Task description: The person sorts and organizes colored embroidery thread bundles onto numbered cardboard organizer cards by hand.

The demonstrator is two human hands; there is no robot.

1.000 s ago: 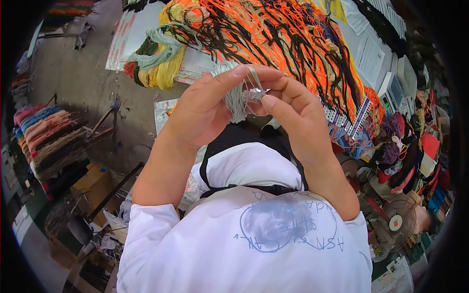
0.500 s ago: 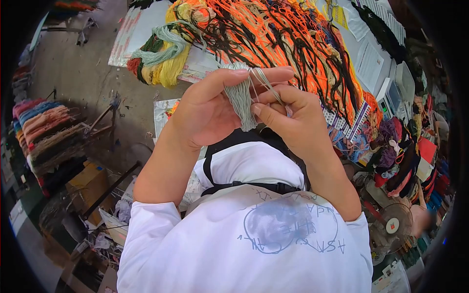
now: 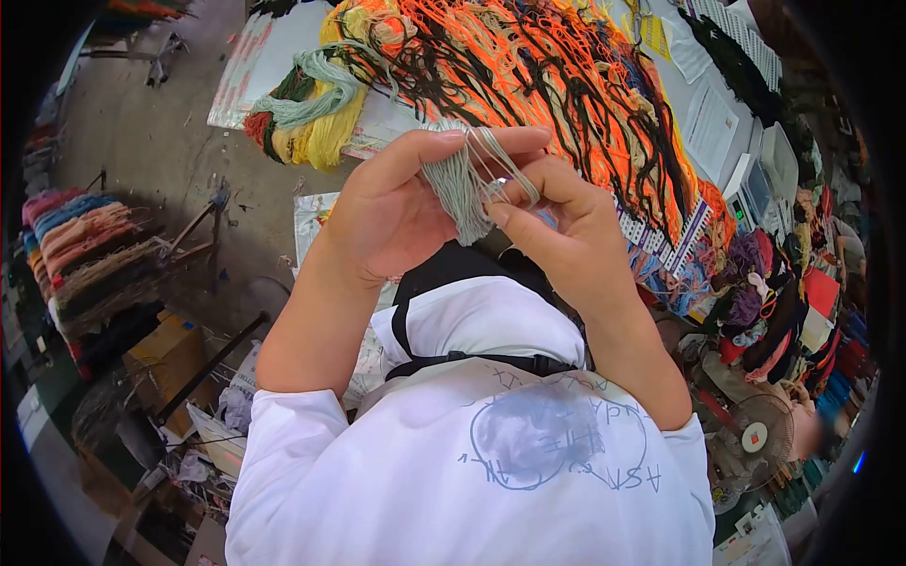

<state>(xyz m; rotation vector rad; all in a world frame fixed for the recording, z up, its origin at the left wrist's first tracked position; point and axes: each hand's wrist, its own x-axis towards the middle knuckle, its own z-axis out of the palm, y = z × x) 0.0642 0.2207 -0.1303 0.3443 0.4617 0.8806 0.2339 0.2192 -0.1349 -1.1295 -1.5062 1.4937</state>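
A small hank of pale grey-green yarn (image 3: 460, 193) hangs down from the fingers of my left hand (image 3: 387, 203). My left thumb presses on its upper end, and the index finger stretches out to the right beneath a few loose loops. My right hand (image 3: 557, 212) is beside it, thumb and index finger pinched on strands of the same yarn near the hank's right side. Some of the right fingers are curled out of sight. Behind both hands lies a wide spread of orange, black and beige yarn (image 3: 528, 85) on a table.
At the table's left corner lies a bundle of yellow, green and pale blue skeins (image 3: 326, 104). Printed sheets (image 3: 710, 118) and a small device with a display (image 3: 752, 193) are at the right. A fan (image 3: 755, 436) stands lower right. Hanging coloured yarns (image 3: 90, 236) are at far left.
Both hands and the hank have shifted slightly to the left and up. The loops near the left index finger stand wider apart. Both hands keep their hold.
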